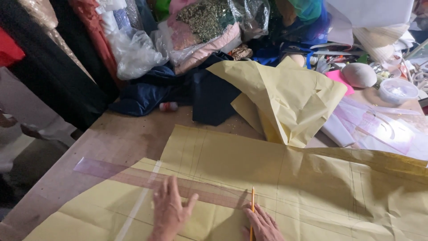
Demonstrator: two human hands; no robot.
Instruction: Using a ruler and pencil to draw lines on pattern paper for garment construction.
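Note:
A large sheet of yellow pattern paper with pencil lines lies flat over the wooden table. A long clear ruler lies across it from the left. My left hand presses flat on the ruler, fingers spread. My right hand holds a yellow pencil, its tip touching the paper at the ruler's lower edge. A second clear strip runs diagonally under the ruler.
A crumpled yellow paper sheet rises behind the work. Dark blue fabric, bagged cloth and hanging garments crowd the back. A grey oval pad, round plastic tub and clear curved rulers sit right.

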